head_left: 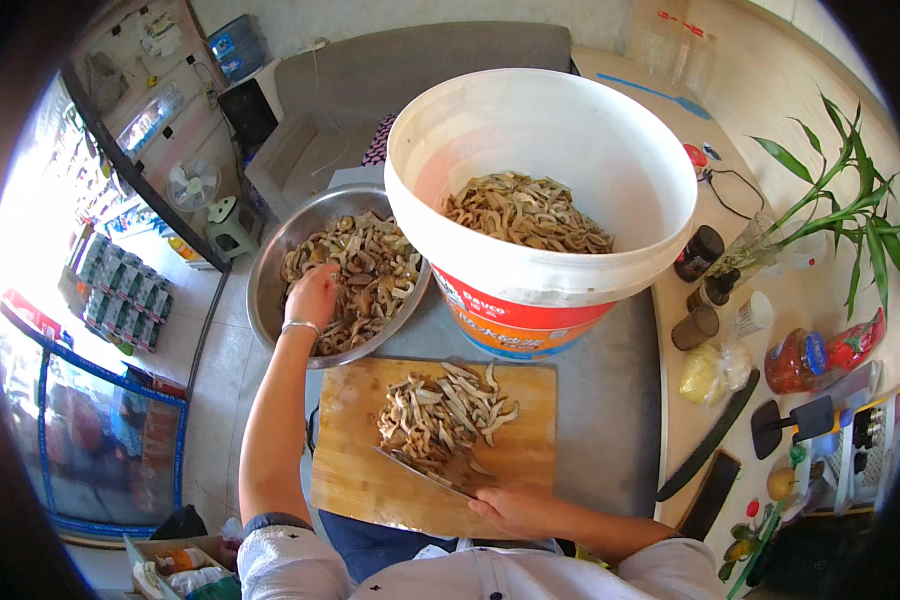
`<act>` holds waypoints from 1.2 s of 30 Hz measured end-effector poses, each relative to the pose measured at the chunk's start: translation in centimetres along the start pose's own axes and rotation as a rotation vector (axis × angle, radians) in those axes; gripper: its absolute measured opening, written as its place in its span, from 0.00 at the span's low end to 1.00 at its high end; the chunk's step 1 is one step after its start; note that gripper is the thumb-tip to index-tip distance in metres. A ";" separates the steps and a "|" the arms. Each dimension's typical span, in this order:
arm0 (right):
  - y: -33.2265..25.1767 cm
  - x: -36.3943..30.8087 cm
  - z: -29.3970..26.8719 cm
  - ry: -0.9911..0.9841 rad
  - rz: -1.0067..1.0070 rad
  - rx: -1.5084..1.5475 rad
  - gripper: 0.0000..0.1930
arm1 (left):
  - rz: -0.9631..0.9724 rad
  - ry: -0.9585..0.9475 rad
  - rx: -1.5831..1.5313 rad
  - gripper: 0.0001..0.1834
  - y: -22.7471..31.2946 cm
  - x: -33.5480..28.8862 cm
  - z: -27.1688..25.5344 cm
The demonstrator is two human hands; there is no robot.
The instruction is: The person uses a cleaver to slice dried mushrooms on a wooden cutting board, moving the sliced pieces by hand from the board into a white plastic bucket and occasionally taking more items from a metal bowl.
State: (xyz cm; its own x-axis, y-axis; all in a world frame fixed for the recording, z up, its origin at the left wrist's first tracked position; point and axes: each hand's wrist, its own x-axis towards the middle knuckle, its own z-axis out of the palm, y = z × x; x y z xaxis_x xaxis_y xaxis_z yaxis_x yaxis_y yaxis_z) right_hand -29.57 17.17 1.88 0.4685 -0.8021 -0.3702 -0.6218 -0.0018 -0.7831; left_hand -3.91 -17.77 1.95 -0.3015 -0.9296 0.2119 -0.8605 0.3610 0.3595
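I see the right hand [518, 509] gripping a knife [428, 474] over the board [345, 470], beside mushroom strips [445, 405] on it, while the left hand [313, 297], fingers' grip unclear, dips into the bowl [262, 300] behind the board.

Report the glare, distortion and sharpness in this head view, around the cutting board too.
Head view, left edge: strong daylight washes part of the background to white; head view, rim: black corners, and the dark frame at left looks bowed by the fisheye lens; head view, centre: the cut strips on the cutting board look reasonably sharp.
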 end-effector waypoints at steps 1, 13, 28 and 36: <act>0.0 0.0 0.1 0.009 -0.022 0.024 0.20 | 0.077 -0.078 0.079 0.17 0.1 0.0 0.6; -1.2 -0.1 1.4 0.072 0.039 -0.024 0.19 | 0.196 -0.314 -0.073 0.09 -0.7 1.1 5.1; 0.8 2.4 -0.6 -0.132 -0.017 -0.023 0.21 | 0.175 -0.555 0.031 0.23 0.2 1.7 6.0; 2.4 5.2 -3.5 -0.225 -0.141 0.241 0.22 | 0.377 -0.674 -0.143 0.17 -0.1 1.4 6.5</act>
State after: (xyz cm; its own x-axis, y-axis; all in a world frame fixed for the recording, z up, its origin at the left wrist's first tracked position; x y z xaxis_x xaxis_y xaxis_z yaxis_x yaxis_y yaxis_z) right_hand -30.84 10.89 -0.13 0.6826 -0.6523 -0.3295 -0.3874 0.0593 -0.9200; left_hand -6.95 -19.59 -3.68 -0.7864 -0.5703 -0.2375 -0.6029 0.6246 0.4964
